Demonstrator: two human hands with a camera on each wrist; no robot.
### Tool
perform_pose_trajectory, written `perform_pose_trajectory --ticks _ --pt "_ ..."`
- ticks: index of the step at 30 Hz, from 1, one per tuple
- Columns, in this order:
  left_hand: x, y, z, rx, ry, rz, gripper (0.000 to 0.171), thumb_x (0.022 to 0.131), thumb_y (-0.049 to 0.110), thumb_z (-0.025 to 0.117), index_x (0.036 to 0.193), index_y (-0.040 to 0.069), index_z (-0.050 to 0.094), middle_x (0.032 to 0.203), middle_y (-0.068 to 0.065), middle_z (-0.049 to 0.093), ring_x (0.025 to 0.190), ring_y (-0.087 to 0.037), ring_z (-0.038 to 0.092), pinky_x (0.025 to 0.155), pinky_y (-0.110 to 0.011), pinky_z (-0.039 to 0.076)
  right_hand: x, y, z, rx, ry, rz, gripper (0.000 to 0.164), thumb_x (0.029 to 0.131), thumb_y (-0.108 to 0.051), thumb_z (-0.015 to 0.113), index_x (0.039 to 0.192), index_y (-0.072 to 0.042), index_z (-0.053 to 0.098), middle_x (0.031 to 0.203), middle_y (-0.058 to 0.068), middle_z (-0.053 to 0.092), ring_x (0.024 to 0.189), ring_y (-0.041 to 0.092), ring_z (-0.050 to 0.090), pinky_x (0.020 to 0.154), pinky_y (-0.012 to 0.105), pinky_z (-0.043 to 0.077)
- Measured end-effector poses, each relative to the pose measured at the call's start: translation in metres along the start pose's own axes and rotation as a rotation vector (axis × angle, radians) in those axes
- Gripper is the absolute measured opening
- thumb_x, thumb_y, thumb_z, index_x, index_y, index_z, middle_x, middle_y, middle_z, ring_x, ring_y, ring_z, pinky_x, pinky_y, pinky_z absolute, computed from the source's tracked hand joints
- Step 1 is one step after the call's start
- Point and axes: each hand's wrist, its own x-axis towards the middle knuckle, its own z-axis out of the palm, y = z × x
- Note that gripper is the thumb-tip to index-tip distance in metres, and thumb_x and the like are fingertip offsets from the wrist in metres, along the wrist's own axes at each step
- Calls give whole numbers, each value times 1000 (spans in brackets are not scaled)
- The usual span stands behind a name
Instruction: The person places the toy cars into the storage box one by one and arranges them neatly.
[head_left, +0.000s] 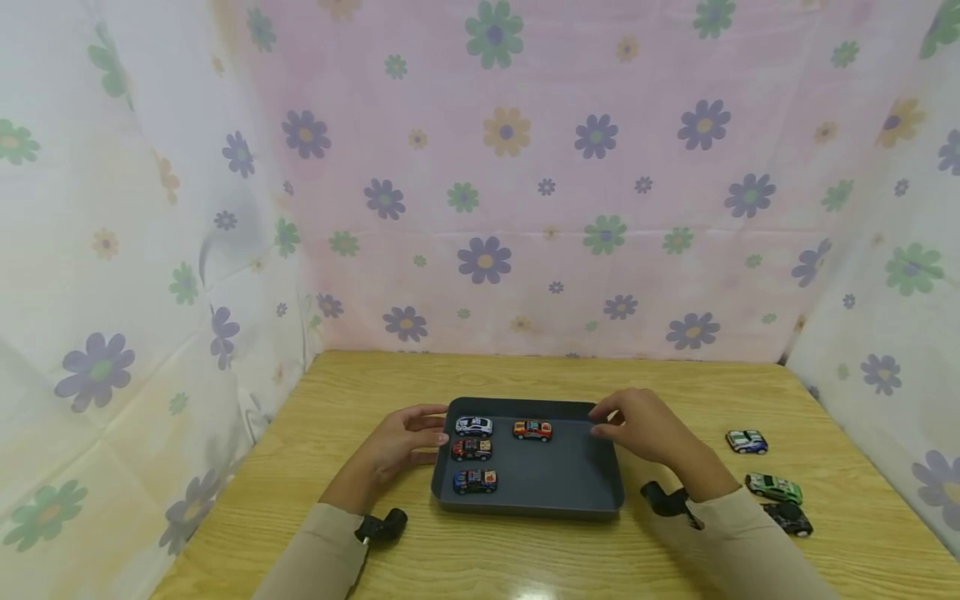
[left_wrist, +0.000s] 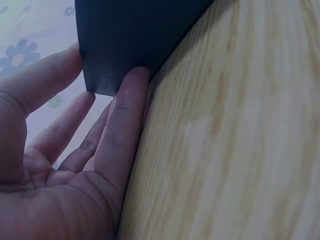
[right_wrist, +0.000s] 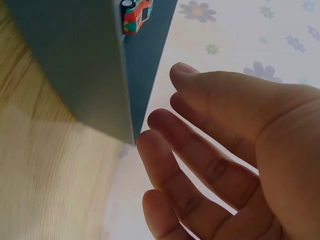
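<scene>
A dark grey tray (head_left: pixel 551 475) lies on the table with toy cars in it. Along its left side stand a white car (head_left: pixel 474 427), a red and black car (head_left: pixel 472 450) and a blue car (head_left: pixel 475 481). An orange-red car (head_left: pixel 532 430) sits near the back wall. My left hand (head_left: pixel 407 437) is at the tray's left side, its extended fingertips against the outer wall in the left wrist view. Close to the back right corner is my right hand (head_left: pixel 637 427), fingers loosely bent and nothing between them; the right wrist view has its fingertips right beside the tray's rim.
Right of the tray, on the wooden table (head_left: pixel 375 375), are a white and blue car (head_left: pixel 747 442), a green car (head_left: pixel 774 487) and a black car (head_left: pixel 789 518) partly behind the right sleeve. Flowered cloth (head_left: pixel 540 208) encloses the table at the back and sides.
</scene>
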Motion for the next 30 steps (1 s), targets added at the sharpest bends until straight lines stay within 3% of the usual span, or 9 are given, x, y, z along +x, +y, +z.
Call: perform_pose_trajectory --ticks 11,21,30 --pt "-1 0 1 7 -7 3 66 92 9 79 151 10 52 153 -23 50 118 -27 67 93 -45 62 -24 17 -9 -11 14 26 22 96 -20 76 115 -10 79 113 6 76 87 13 72 68 26 59" --pt "0 0 0 -9 2 -3 67 90 9 81 151 10 52 152 -22 52 115 -27 68 93 -46 62 -48 33 -18 -2 34 67 25 94 -26 78 117 -14 79 116 4 76 90 13 72 71 33 61" --pt "1 -1 0 -4 5 -1 65 90 8 80 150 10 54 150 -21 54 117 -27 68 93 -46 62 -71 50 -29 11 37 82 34 92 -40 78 120 -20 78 121 2 75 103 24 70 76 39 62"
